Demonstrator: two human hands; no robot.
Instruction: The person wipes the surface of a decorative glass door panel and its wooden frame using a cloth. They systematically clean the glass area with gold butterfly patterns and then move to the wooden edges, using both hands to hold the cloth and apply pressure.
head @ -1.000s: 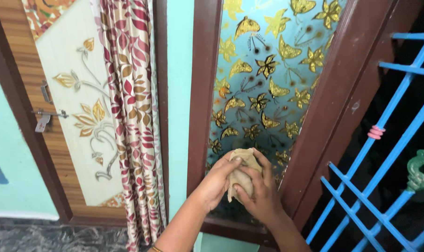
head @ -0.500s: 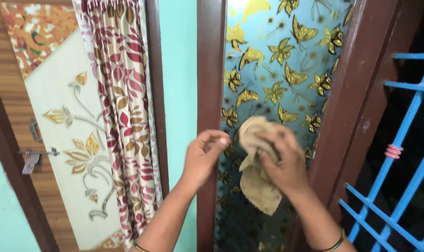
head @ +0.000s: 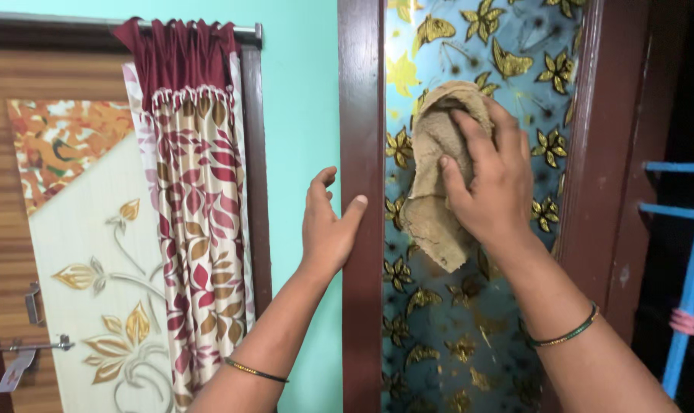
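Head view: my right hand (head: 490,180) presses a tan cloth (head: 438,172) flat against the blue glass panel (head: 469,336) w/ gold leaf print; fingers spread over the cloth, pinning it rather than clenching. Cloth lies under and left of that grip, long axis approx. vertical, loose end hanging below the palm. My left hand (head: 328,226) is open, holding nothing, thumb resting on the dark wooden frame (head: 360,92) left of the panel. Right hand is nearer the cloth. Patterned curtain (head: 198,229) hangs further left.
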